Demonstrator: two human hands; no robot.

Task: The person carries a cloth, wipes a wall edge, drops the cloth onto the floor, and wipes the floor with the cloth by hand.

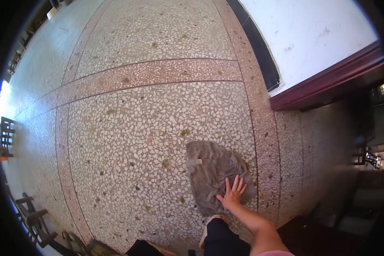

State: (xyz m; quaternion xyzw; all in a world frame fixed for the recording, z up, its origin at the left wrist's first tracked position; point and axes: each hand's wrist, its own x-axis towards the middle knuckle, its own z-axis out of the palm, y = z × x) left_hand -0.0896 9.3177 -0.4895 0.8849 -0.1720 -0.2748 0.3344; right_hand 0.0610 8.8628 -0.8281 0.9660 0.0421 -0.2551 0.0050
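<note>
Right hand: my right hand is palm down on the cloth, fingers spread and thumb out to the left, pressing flat with nothing pinched.
Cloth position: grey-brown, on the floor in front of my feet, toward the right side of the large speckled panel; its lower edge lies just beside my light shoe.
Cloth condition: rumpled around my hand, flatter toward the far end; a pale tag shows near the left edge.
Pale vessel-like object: a small upright form at the far upper left; type and contents too small to tell.
Floor surface: stone chips set in panels, divided by reddish bands with thin dark lines.
Wall side, upper right: white wall with scuff marks, black skirting at its base and a dark red frame at its near end.
Left side: dark slatted furniture, with a wooden chair nearer me.
My clothing: dark trousers and a pink sleeve.
</note>
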